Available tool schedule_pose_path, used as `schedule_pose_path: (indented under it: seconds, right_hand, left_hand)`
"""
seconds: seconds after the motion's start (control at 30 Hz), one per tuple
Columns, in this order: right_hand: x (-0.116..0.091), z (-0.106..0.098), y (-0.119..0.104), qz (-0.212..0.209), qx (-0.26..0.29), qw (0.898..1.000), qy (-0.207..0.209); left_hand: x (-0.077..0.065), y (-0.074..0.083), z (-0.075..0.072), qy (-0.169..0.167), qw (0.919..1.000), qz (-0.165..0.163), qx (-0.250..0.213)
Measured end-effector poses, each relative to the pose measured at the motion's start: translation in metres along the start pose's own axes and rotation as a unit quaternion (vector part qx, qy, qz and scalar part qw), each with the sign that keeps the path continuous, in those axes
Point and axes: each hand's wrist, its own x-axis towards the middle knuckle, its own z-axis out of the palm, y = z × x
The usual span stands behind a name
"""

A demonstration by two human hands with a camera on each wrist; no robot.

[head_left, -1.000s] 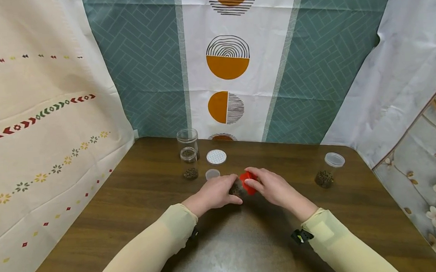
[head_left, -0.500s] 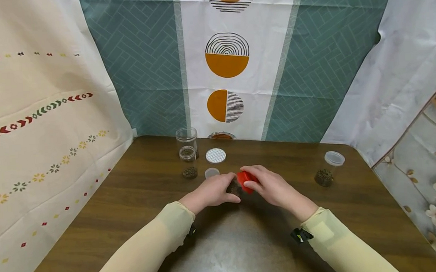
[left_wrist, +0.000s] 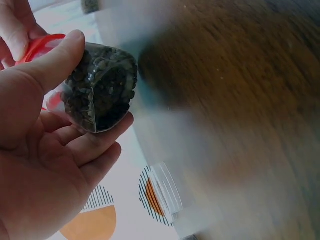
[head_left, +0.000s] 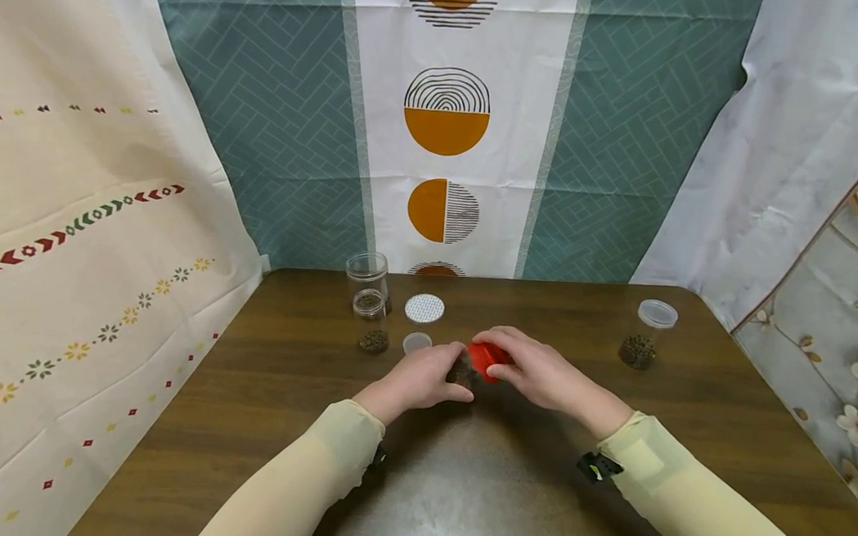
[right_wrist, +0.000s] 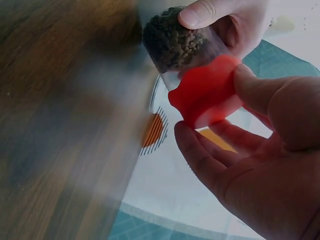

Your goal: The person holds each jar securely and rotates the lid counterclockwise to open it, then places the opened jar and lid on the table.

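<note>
A clear jar [left_wrist: 102,90] partly filled with dark brown granules is held by my left hand [head_left: 422,376], thumb on one side and fingers on the other. It lies tilted, its bottom facing the left wrist camera. A red lid [right_wrist: 207,92] with a wavy edge covers the jar's mouth end. My right hand [head_left: 542,368] pinches that lid between thumb and fingertips. In the head view the left hand hides most of the jar. Whether the lid is fully tight cannot be seen.
Behind the left hand stand a small open jar [head_left: 373,339] with granules and a taller clear jar [head_left: 367,268]. A white patterned disc [head_left: 425,308] and a small translucent lid [head_left: 417,342] lie beside them. A lidded jar [head_left: 639,350] of granules stands at right on the wooden table [head_left: 246,410].
The right hand and its fingers have shifted slightly at the red lid. My left hand keeps hold of the jar in nearly the same place.
</note>
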Motion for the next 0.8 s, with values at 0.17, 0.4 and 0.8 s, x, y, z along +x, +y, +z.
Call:
schedule_pose_path:
  seconds: [0.17, 0.4, 0.8]
  right_hand:
    - [-0.0011, -0.0001, 0.0012, -0.008, 0.006, 1.0, -0.007]
    - [-0.0008, -0.0005, 0.0017, -0.014, 0.008, 1.0, -0.025]
    - [0.0011, -0.0033, -0.001, 0.06, 0.019, 0.998, 0.002]
  left_hand:
    - [-0.0019, 0.0013, -0.0001, 0.003, 1.0, 0.002, 0.003]
    - [-0.0026, 0.0017, -0.0001, 0.005, 1.0, 0.006, 0.001]
    - [-0.0018, 0.0034, 0.0028, 0.012, 0.9996, 0.004, 0.025]
